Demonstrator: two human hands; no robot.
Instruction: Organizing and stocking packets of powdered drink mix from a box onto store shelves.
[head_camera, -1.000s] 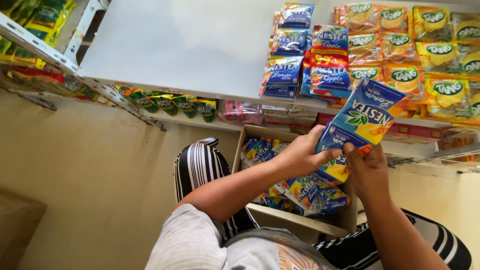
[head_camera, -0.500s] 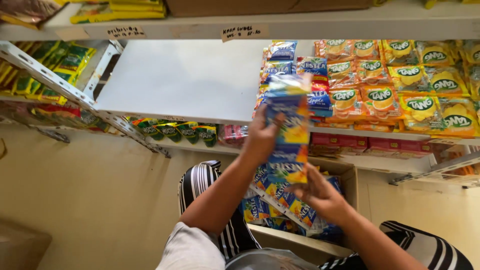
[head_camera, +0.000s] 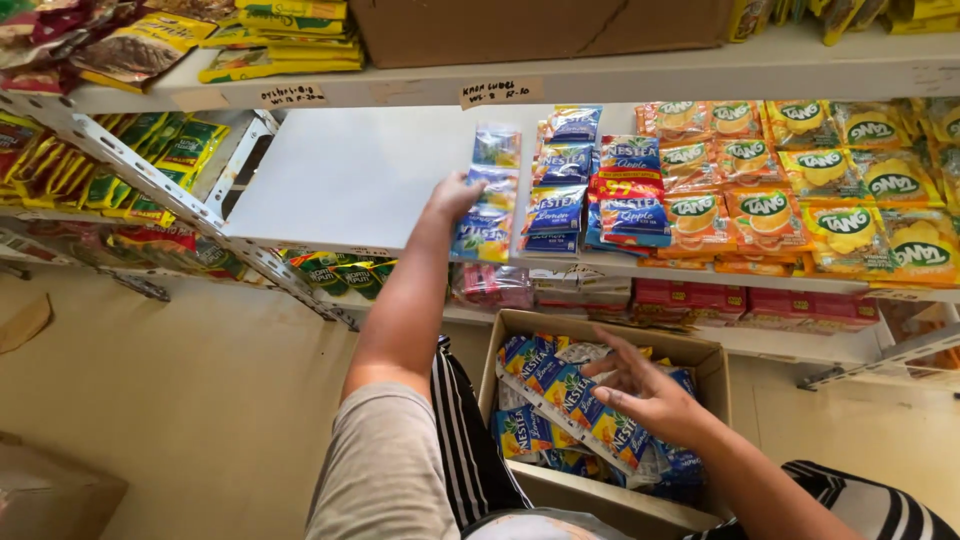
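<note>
Left hand: I see my left hand (head_camera: 452, 195) raised to the white shelf (head_camera: 340, 180), fingers closed on a strip of blue drink-mix sachets (head_camera: 487, 195) that stands upright at the shelf's front edge.
Sachet strip: it sits just left of the blue sachet rows (head_camera: 560, 180) already on the shelf, touching or nearly touching them; I cannot tell which.
Right hand: my right hand (head_camera: 650, 395) hovers low over the cardboard box (head_camera: 600, 340), fingers spread and open, gripping nothing, fingertips just above the packets.
Box: it stands below the shelf in front of my knees, filled with blue and yellow sachet strips (head_camera: 560, 400) lying in loose layers.
Shelf, right part: orange sachets (head_camera: 800, 200) stand in rows to the right of the blue ones, with a small red-and-blue group (head_camera: 630, 190) between the two.
Shelf, left part: bare white surface from the strip to the metal bracket (head_camera: 130, 170).
Upper shelf: a brown carton (head_camera: 540, 30) and yellow packets (head_camera: 280, 40) rest on it.
Lower shelf: pink boxes (head_camera: 740, 300) lie behind the cardboard box.
Far left: green packets (head_camera: 150, 140) hang on a side rack.
</note>
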